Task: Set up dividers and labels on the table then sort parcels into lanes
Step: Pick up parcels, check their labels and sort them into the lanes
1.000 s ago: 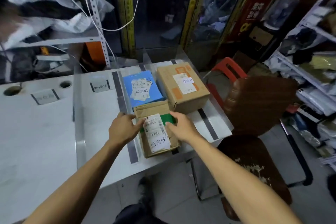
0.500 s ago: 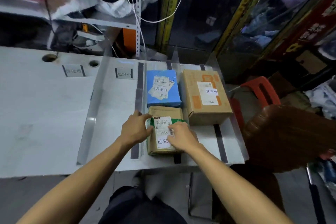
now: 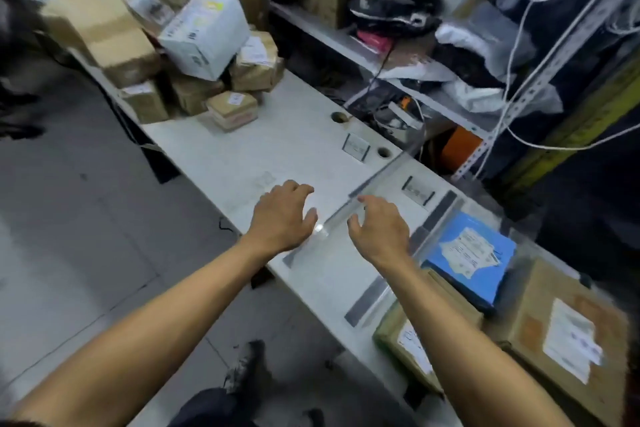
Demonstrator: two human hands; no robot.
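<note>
Sorting looks well begun but far from done. Dividers & labels seem set: a clear plastic divider strip (image 3: 374, 184) runs across the long white table (image 3: 242, 156) right between both hands, w/ small framed label cards (image 3: 356, 146) beyond the fingertips and grey tape lane strips (image 3: 438, 210) just past the right hand. Three parcels already sit in lanes off to the right of the right wrist: a flat blue parcel with white label (image 3: 467, 253), a small brown cardboard box with white-green label (image 3: 408, 340) under the right forearm, and a bigger brown carton with orange tape (image 3: 568, 333) beyond that. Left to do, by my read: the heap of unsorted cardboard parcels (image 3: 194, 55) at the far end, well ahead of the left hand; nearest lanes under the hands hold nothing yet.

Left hand (image 3: 282, 215) hovers over the table, fingers spread & loosely bent, holding nothing. Right hand (image 3: 379, 227) same, relaxed and spread, empty, just beside the divider strip; can't tell if it touches it.

Vs half a sec ago: both hands were on the small brown box, pressing it into its lane. They've let go and swung left; the box stays put behind the right arm. View has turned left too, so the parcel heap now shows.
</note>
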